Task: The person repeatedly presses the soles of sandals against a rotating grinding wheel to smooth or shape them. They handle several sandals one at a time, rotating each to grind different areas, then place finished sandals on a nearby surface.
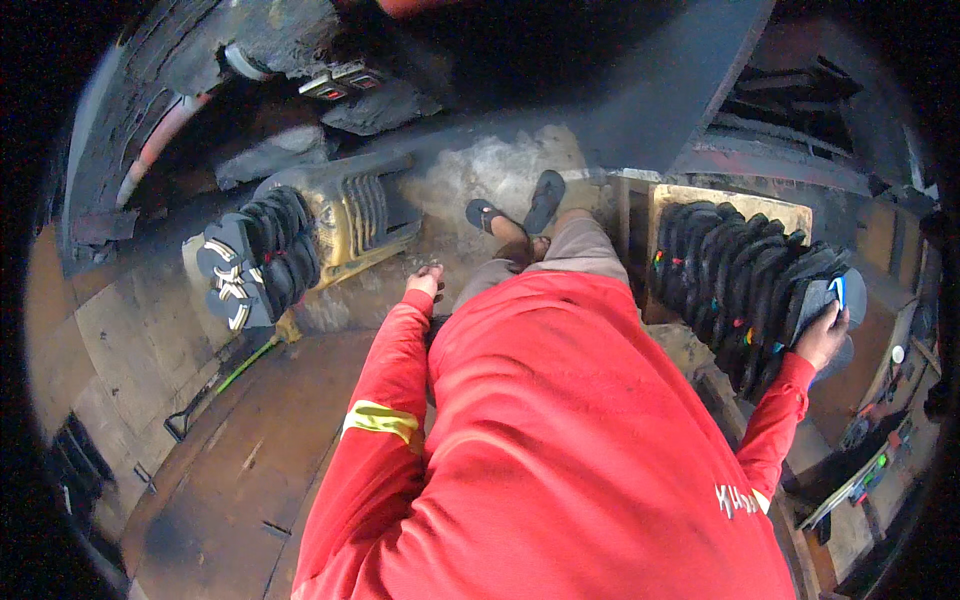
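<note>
My right hand point(822, 338) is closed on the near end of a dark flip-flop point(838, 294) with a blue and white strap mark. That flip-flop is at the near right end of a long row of black flip-flops point(730, 280), packed upright against one another, with small red, yellow and green spots among them. Beside my thigh hangs my left hand point(427, 281), its fingers curled in and no object showing in them. To its left, another stack of dark flip-flops point(265, 250) rests by a yellow plastic chair point(345, 225); the end pair has cream straps.
A yellow-green stick point(245, 365) leans beside the brown board point(230, 480) at lower left. Dark, sooty machinery point(640, 80) stands ahead. At right is a pale board point(740, 200) behind the row, and a shelf with small colored items point(875, 465).
</note>
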### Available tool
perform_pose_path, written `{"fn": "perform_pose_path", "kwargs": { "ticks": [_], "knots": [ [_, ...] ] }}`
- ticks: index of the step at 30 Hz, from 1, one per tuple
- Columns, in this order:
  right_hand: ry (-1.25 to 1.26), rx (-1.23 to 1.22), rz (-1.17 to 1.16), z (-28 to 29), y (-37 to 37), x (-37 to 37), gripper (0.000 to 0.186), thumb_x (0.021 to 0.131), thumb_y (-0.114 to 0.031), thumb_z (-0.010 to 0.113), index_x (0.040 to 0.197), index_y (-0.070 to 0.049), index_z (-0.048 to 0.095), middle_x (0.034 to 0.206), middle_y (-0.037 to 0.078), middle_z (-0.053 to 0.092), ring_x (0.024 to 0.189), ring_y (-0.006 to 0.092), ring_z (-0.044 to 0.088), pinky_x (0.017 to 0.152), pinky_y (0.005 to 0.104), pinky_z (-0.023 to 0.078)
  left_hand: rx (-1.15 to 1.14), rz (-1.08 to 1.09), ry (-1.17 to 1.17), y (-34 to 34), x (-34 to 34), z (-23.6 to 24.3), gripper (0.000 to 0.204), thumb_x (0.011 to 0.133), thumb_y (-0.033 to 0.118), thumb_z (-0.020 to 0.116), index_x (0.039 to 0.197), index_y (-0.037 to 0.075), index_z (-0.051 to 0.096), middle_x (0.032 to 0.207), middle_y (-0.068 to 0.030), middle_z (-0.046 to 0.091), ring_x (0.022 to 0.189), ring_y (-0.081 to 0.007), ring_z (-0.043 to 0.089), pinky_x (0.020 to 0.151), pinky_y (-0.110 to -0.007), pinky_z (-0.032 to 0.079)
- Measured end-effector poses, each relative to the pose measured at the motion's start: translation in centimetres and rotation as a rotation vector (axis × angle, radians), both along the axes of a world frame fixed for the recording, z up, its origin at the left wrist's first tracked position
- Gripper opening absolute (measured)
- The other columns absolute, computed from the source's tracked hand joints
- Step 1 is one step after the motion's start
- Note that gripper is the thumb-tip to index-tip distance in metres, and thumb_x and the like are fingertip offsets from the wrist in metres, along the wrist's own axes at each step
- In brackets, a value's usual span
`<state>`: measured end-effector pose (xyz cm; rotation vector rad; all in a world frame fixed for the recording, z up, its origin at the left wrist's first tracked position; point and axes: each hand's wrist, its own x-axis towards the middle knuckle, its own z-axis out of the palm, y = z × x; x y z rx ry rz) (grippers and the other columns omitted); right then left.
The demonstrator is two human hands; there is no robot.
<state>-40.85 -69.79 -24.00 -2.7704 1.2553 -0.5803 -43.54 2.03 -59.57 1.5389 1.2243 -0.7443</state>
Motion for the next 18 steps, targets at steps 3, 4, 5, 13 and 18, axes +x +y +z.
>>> {"fn": "perform_pose_path", "kwargs": {
  "ticks": [3, 4, 5, 13, 18],
  "knots": [
    [-0.013, -0.026, 0.035, -0.1, 0.0, -0.2, 0.061, 0.103, -0.047, 0.050, 0.137, 0.003, 0.058, 0.136, 0.027, 0.060, 0.126, 0.0425, 0.056, 0.107, 0.0448, 0.042, -0.038, -0.243, -0.164, 0.6, -0.4, -0.5, 0.023, 0.091, 0.038, 0.070, 0.098, 0.017, 0.067, 0.082, 0.0018, 0.065, 0.078, -0.0165, 0.065, 0.064, -0.041, 0.052],
    [-0.024, -0.030, 0.048, -0.1, 0.1, -0.2, 0.061, 0.103, -0.047, 0.050, 0.136, 0.004, 0.058, 0.135, 0.028, 0.061, 0.126, 0.0426, 0.056, 0.107, 0.0448, 0.042, -0.056, -0.291, -0.202, 1.0, -0.4, -0.9, 0.022, 0.091, 0.038, 0.070, 0.098, 0.017, 0.067, 0.082, 0.0020, 0.065, 0.078, -0.0164, 0.065, 0.064, -0.041, 0.052],
    [-0.002, -0.033, 0.016, 0.0, 0.4, -0.3, 0.061, 0.103, -0.047, 0.050, 0.136, 0.004, 0.058, 0.135, 0.028, 0.061, 0.126, 0.0428, 0.056, 0.107, 0.0449, 0.042, -0.082, -0.292, -0.211, 1.3, -0.3, -1.4, 0.021, 0.091, 0.037, 0.069, 0.099, 0.018, 0.068, 0.082, 0.0023, 0.065, 0.079, -0.0163, 0.065, 0.064, -0.042, 0.052],
    [-0.005, -0.009, -0.040, 0.7, 2.1, 0.0, 0.061, 0.103, -0.048, 0.051, 0.140, 0.000, 0.056, 0.136, 0.026, 0.060, 0.126, 0.0425, 0.055, 0.107, 0.0455, 0.041, -0.187, -0.256, -0.239, 1.1, 3.5, -2.1, 0.022, 0.092, 0.036, 0.067, 0.108, 0.021, 0.070, 0.096, 0.0034, 0.067, 0.086, -0.0159, 0.065, 0.068, -0.042, 0.051],
    [-0.014, -0.013, -0.019, 0.5, 1.7, -0.2, 0.061, 0.103, -0.048, 0.051, 0.140, 0.001, 0.056, 0.137, 0.025, 0.060, 0.127, 0.0411, 0.055, 0.108, 0.0446, 0.041, -0.308, -0.057, -0.101, 1.6, 5.6, -1.5, 0.026, 0.093, 0.037, 0.067, 0.113, 0.021, 0.069, 0.103, 0.0024, 0.068, 0.092, -0.0172, 0.066, 0.072, -0.041, 0.052]
  ]
}}
